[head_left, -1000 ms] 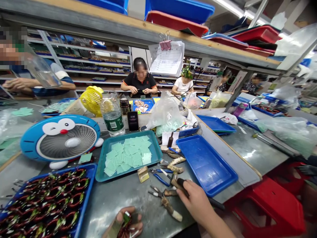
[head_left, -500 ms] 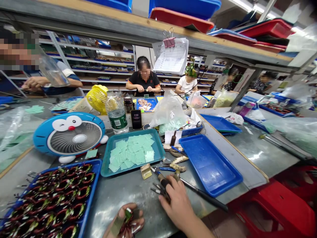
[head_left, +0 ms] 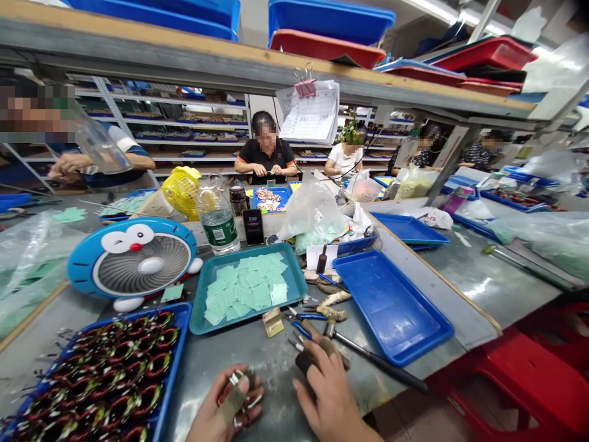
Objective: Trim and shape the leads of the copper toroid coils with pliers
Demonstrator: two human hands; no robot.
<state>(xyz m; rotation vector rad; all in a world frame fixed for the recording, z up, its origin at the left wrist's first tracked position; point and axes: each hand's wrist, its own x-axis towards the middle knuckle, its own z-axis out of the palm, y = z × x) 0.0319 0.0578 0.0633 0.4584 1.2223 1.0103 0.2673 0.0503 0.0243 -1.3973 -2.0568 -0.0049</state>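
Note:
My left hand (head_left: 227, 402) is closed round a small coil (head_left: 234, 383) wound with dark red wire, its bare ends shining between the fingers. A dull greenish cover wraps the thumb. To the right, my right hand (head_left: 329, 383) is bent over dark-handled pliers (head_left: 298, 346), whose metal tips point away to the left; the palm hides most of them. Just beyond lie a hammer (head_left: 368, 355), blue-handled pliers (head_left: 313, 317) and a small tan block (head_left: 273, 322). At the left, a blue tray (head_left: 177, 350) holds rows of similar coils.
A teal tray (head_left: 202, 319) holds pale green square sheets. Behind it stand a blue cartoon fan (head_left: 133, 255), a water bottle (head_left: 218, 224) and a phone (head_left: 253, 227). Another blue tray (head_left: 391, 307) lies at right, by a divider. A shelf (head_left: 197, 46) crosses overhead. Co-workers sit opposite.
My left hand has turned and risen slightly with the coil. My right hand has shifted a little, and the pliers' tips have moved right with it. The view has tilted slightly.

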